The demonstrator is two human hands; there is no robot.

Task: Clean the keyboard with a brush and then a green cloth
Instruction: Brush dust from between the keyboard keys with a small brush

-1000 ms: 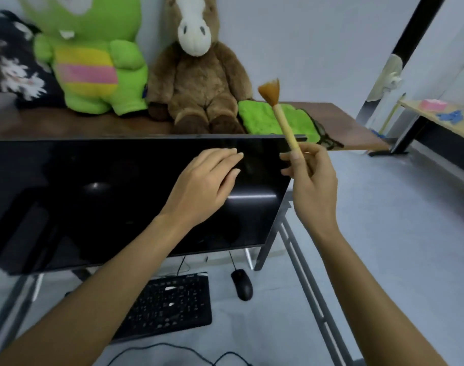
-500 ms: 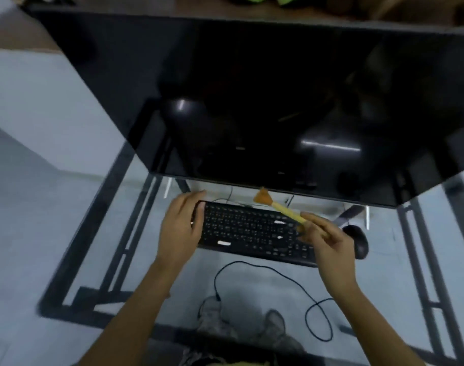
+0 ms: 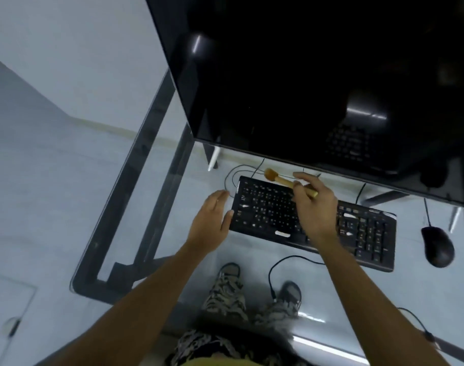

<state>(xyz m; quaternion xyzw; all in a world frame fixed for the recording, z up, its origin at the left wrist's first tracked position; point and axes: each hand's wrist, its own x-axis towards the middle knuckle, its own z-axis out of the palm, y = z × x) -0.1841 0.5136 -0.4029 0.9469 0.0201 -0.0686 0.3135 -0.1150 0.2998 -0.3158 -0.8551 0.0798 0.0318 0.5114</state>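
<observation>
My right hand (image 3: 314, 207) pinches the brush (image 3: 289, 182) by its wooden handle, bristles over the far left corner of the black keyboard (image 3: 357, 231). My left hand (image 3: 211, 225) lies open, fingers straight, thumb touching the keyboard's left edge. The mouse (image 3: 436, 245) sits to the right, the dark monitor (image 3: 318, 75) behind.

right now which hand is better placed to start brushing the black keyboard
Right. The right hand already pinches the wooden-handled brush, bristles over the top left keys of the black keyboard. The left hand is open at the keyboard's left end, placed to steady it.
</observation>
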